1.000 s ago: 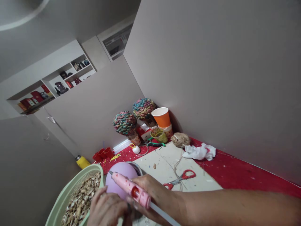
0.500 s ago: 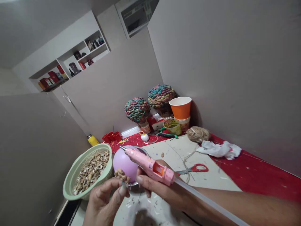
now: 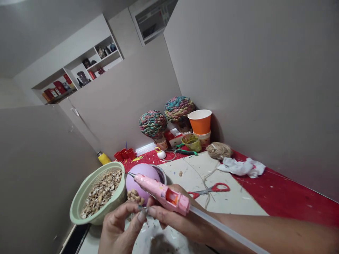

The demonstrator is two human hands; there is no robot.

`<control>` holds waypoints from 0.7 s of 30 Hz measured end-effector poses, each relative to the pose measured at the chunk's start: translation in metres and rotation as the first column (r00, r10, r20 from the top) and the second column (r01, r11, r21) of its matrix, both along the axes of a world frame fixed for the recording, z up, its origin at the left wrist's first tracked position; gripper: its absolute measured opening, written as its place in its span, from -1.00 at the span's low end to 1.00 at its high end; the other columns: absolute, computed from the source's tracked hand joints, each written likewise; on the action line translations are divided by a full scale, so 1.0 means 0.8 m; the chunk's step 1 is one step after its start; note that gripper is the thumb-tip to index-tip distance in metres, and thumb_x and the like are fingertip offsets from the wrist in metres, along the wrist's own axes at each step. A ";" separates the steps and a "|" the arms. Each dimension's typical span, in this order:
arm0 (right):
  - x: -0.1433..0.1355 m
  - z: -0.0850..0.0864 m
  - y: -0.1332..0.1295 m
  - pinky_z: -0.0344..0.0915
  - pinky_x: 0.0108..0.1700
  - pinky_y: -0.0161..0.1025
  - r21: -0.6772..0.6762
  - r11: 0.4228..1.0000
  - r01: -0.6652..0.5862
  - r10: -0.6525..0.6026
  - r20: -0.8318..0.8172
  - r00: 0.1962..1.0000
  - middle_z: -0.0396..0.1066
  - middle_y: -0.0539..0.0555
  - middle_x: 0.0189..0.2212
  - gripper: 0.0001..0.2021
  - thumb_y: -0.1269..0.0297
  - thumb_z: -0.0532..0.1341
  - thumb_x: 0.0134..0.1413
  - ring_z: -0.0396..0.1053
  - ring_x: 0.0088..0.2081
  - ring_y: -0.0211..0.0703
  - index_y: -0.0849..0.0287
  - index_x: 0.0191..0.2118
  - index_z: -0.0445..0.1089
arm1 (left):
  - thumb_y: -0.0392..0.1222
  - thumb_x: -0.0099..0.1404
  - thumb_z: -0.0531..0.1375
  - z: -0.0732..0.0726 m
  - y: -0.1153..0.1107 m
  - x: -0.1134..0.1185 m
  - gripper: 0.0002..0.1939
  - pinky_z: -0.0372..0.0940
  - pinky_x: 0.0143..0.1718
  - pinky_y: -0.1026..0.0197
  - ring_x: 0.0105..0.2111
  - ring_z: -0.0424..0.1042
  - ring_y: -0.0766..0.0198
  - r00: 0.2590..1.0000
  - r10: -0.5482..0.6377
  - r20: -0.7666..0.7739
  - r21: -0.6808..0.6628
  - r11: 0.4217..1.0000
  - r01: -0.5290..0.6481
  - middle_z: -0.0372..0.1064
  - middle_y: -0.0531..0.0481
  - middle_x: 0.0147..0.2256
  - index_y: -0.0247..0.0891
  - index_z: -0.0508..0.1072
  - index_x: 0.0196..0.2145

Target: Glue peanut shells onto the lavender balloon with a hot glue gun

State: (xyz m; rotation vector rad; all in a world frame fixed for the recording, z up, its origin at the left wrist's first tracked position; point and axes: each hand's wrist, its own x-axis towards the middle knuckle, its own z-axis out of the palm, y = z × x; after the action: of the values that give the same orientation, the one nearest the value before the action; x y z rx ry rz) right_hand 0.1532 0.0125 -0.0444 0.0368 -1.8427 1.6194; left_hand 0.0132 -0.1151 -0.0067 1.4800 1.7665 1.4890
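My right hand grips a pink glue gun with a clear glue stick trailing out its back; the nozzle points left over a purple balloon. The balloon sits in a metal bowl and has a small patch of shells stuck on its lower side. My left hand is low in front of the balloon, its fingertips pinched against the right hand's fingers on something too small to make out. A pale green basket full of shells stands left of the balloon.
Red-handled scissors and loose twine lie on the pale mat. At the back stand two yarn-covered balls, an orange cup, a twine ball and a white cloth. Walls close in on the right.
The view dropped and steadied, bringing the basket and balloon into fuller sight. The glue gun shifted slightly left and down. My left fingertips stay pinched near the right hand.
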 end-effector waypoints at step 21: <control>0.001 0.012 -0.001 0.11 -0.49 -0.36 0.126 0.972 0.199 -0.182 -0.134 0.974 0.20 -0.07 -0.53 -0.83 0.28 0.20 0.14 0.12 -0.51 -0.31 0.20 -0.44 0.27 | -0.21 0.16 0.36 -0.050 0.016 0.001 -0.93 0.47 -0.06 0.08 -0.28 0.60 0.13 0.919 0.292 -0.266 0.425 0.891 -0.160 0.62 -0.02 -0.30 -0.18 0.60 -0.34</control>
State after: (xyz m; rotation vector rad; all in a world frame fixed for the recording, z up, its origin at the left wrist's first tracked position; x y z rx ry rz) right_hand 0.1539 0.0118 -0.0345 0.0177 -1.8034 1.3271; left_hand 0.0136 -0.1026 -0.0466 1.8571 1.9664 1.9054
